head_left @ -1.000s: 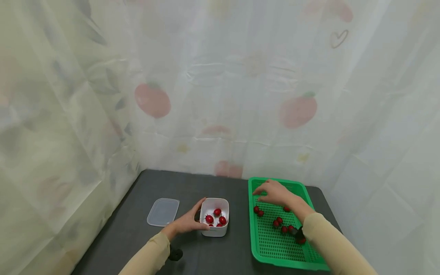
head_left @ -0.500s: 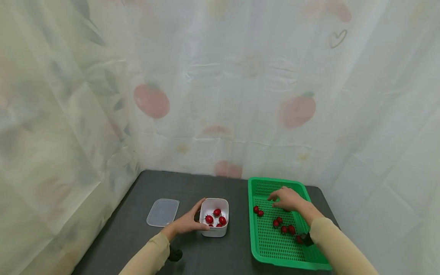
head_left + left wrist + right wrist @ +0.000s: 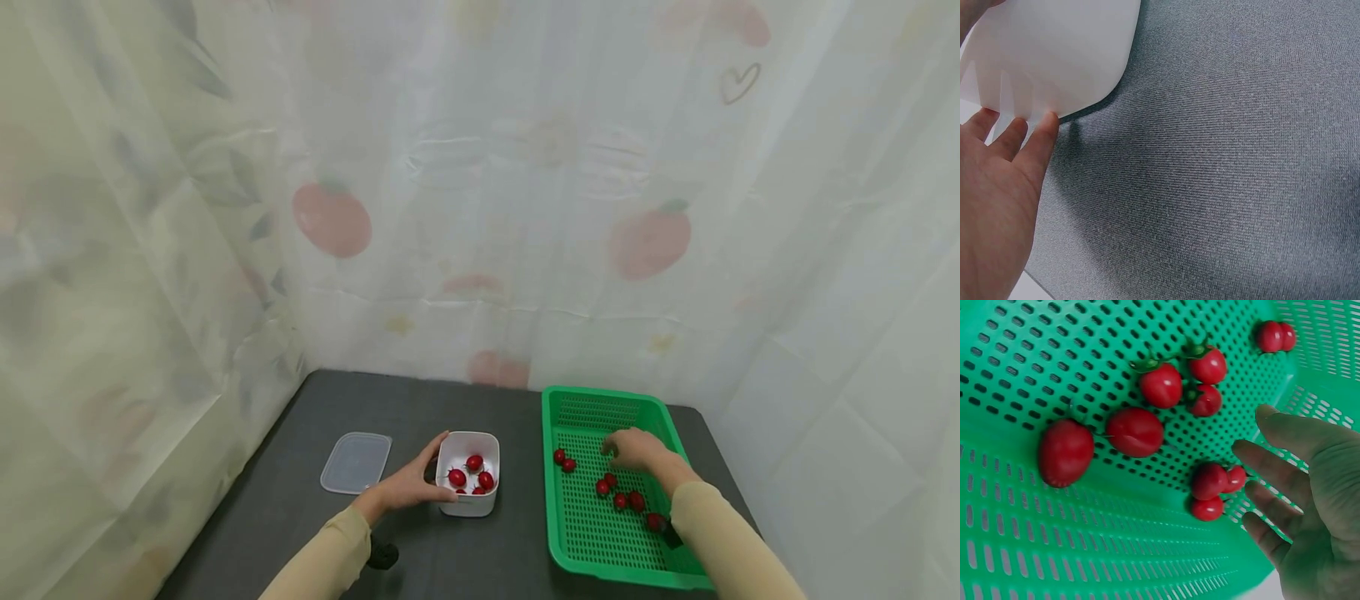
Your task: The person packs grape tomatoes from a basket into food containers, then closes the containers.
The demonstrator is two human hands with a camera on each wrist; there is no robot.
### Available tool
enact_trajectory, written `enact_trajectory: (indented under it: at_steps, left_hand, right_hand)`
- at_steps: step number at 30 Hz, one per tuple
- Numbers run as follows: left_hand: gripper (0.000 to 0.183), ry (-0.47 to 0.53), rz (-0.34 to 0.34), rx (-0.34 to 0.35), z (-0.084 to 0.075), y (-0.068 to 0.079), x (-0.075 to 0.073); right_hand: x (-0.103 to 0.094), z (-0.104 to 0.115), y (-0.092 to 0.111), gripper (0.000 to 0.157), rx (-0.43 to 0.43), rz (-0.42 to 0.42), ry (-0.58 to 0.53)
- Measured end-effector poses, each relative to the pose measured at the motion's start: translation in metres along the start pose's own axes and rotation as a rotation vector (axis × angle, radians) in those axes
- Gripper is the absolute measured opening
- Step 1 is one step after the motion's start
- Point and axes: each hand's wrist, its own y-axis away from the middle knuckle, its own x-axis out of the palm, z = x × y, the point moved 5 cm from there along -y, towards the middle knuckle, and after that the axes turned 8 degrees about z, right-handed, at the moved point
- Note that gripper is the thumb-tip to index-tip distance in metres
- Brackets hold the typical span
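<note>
In the head view my left hand [image 3: 408, 485] holds a white, square plastic container [image 3: 468, 507] by its left side, thumb at the near wall and fingers around the far one. Several cherry tomatoes [image 3: 474, 462] lie inside it. The left wrist view shows the fingertips against the white container wall [image 3: 1066, 56]. My right hand [image 3: 637, 450] is over the green plastic basket [image 3: 552, 500]. Its fingers are spread and apart, with nothing between them, in the right wrist view. A cluster of cherry tomatoes [image 3: 1209, 481] lies right by the fingertips.
A translucent lid [image 3: 356, 463] lies on the dark tabletop [image 3: 420, 408] left of the container. More cherry tomatoes [image 3: 1160, 385], some with green stems, are scattered over the basket floor. A printed curtain [image 3: 480, 250] hangs behind and at both sides.
My right hand has moved right and toward me, lower over the basket. My left hand and the white container have stayed in place.
</note>
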Motion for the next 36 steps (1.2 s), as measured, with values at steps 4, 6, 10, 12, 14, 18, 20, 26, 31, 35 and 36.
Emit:
enact_trajectory:
  at_steps: [4, 6, 10, 12, 14, 18, 20, 26, 31, 35, 36]
  left_hand:
    - [0.113, 0.004, 0.003, 0.009, 0.000, 0.000, 0.000]
    - [0.113, 0.004, 0.006, 0.012, 0.000, 0.000, 0.000]
    - [0.112, -0.019, 0.014, 0.028, 0.000, 0.000, 0.001]
    - [0.111, -0.023, 0.012, 0.039, 0.000, 0.000, 0.001]
    - [0.111, -0.033, 0.015, 0.041, 0.000, -0.001, 0.001]
    - [0.112, -0.014, 0.012, 0.032, 0.000, -0.001, 0.000]
    - [0.112, -0.007, 0.013, 0.026, 0.000, -0.001, 0.000]
    - [0.114, 0.026, 0.007, 0.007, 0.000, 0.000, 0.000]
    - [0.114, 0.021, 0.004, 0.005, 0.000, 0.001, 0.000]
    - [0.114, 0.016, 0.003, 0.002, 0.000, 0.000, 0.000]
    - [0.114, 0.015, 0.003, 0.002, 0.001, 0.000, -0.001]
  right_hand:
    - [0.006, -0.003, -0.002, 0.018, 0.036, 0.031, 0.005]
    - [0.010, -0.004, -0.003, 0.018, 0.045, 0.039, -0.005]
    - [0.015, -0.006, -0.004, 0.018, 0.058, 0.047, -0.030]
    - [0.017, -0.006, -0.005, 0.017, 0.067, 0.052, -0.044]
    - [0.019, -0.007, -0.006, 0.016, 0.072, 0.051, -0.054]
    - [0.023, -0.009, -0.009, 0.014, 0.077, 0.044, -0.071]
    - [0.025, -0.011, -0.010, 0.015, 0.081, 0.043, -0.077]
    - [0.029, -0.012, -0.011, 0.016, 0.089, 0.059, -0.079]
    - [0.029, -0.010, -0.010, 0.016, 0.098, 0.069, -0.087]
    - [0.029, -0.008, -0.009, 0.016, 0.102, 0.079, -0.090]
    - [0.029, -0.007, -0.009, 0.016, 0.104, 0.081, -0.088]
